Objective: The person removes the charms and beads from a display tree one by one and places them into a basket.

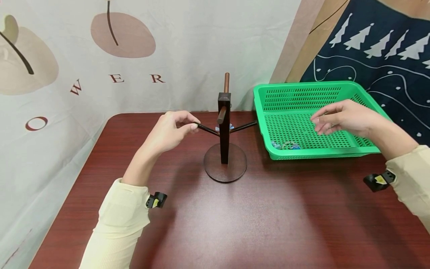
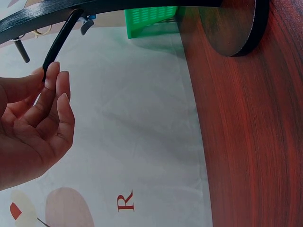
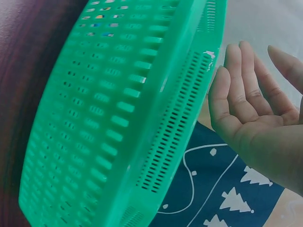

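Observation:
A dark wooden stand (image 1: 224, 127) with a round base and several pegs stands upright on the table. My left hand (image 1: 173, 129) pinches the tip of the stand's left black peg (image 2: 61, 42) between thumb and fingers. Something small and blue (image 1: 231, 127) shows behind the post, partly hidden by it; the left wrist view has a blue-grey piece (image 2: 86, 24) by the peg's root. My right hand (image 1: 346, 118) hovers over the green basket (image 1: 319, 152), its fingers loosely bent around nothing visible. In that basket's near left corner lie small blue beaded pieces (image 1: 285, 145), perhaps jewellery.
The reddish-brown table (image 1: 255, 224) carries the stand and the basket, which sits to the stand's right. Behind the table hangs a pale printed cloth (image 1: 201, 45). A dark blue cloth with white trees (image 1: 379, 71) is at the back right.

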Demonstrator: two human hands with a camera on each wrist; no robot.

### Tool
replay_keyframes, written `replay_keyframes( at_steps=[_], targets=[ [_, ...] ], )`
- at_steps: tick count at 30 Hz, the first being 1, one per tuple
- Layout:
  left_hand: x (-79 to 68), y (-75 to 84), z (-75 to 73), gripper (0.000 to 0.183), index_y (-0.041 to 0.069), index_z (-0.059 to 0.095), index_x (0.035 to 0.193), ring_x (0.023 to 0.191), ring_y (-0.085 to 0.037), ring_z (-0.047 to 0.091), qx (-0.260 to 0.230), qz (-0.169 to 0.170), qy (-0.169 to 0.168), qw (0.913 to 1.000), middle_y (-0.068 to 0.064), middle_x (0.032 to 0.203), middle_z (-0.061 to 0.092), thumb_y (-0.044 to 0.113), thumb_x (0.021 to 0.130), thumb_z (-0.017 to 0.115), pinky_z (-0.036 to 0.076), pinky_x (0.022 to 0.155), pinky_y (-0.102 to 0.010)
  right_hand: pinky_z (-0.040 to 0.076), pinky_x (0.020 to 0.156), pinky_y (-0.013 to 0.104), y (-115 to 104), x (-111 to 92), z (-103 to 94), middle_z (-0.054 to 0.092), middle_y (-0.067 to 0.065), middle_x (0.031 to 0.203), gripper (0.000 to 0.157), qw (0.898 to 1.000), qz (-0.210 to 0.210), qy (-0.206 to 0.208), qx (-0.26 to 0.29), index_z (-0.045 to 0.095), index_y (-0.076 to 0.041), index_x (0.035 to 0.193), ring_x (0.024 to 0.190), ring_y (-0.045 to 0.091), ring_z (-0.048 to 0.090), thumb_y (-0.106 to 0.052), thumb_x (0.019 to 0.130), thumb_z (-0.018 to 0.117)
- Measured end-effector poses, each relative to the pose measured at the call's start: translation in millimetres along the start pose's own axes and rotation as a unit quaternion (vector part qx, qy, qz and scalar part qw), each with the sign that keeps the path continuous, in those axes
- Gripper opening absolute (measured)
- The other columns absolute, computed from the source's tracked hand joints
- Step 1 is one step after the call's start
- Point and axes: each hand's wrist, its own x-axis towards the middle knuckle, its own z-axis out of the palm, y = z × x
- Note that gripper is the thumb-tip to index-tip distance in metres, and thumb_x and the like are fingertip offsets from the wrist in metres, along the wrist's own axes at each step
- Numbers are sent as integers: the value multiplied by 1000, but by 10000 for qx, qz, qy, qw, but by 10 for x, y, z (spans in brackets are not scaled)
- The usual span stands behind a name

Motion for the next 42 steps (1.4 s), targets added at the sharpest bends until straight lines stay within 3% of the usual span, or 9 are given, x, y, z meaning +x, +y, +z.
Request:
replay_keyframes(
  at_steps=[9,20,33,42],
  targets=[
    [1,7,-4,12,5,66,98,80,-16,63,-17,-48,-44,10000,-10,87,68,8,90,58,44,70,-31,52,69,32,-107,20,-12,67,7,86,14,9998,-145,-53,142,68,-17,97,77,23,64,-11,91,57],
    [5,7,-10,11,5,66,97,79,-16,63,-25,-65,-60,10000,-10,87,67,8,89,58,43,69,-31,52,69,31,-320,53,69,68,8,87,16,9972,-648,-294,211,68,-15,99,78,21,64,-8,91,56],
    [6,-6,-8,11,5,66,97,79,-16,63,-29,-30,-43,10000,-10,86,67,8,90,58,45,69,-31,51,73,32,-651,113,412,66,13,89,19,9906,-1144,-751,4,64,-1,105,81,26,63,-10,89,59],
    [1,-9,-5,12,5,66,98,80,-16,64,-86,-85,-76,9999,-12,88,67,8,90,58,45,70,-31,51,75,36,-766,188,639,65,17,89,25,9848,-1399,-1025,-51,61,3,108,82,29,62,-12,88,60]
  ],
)
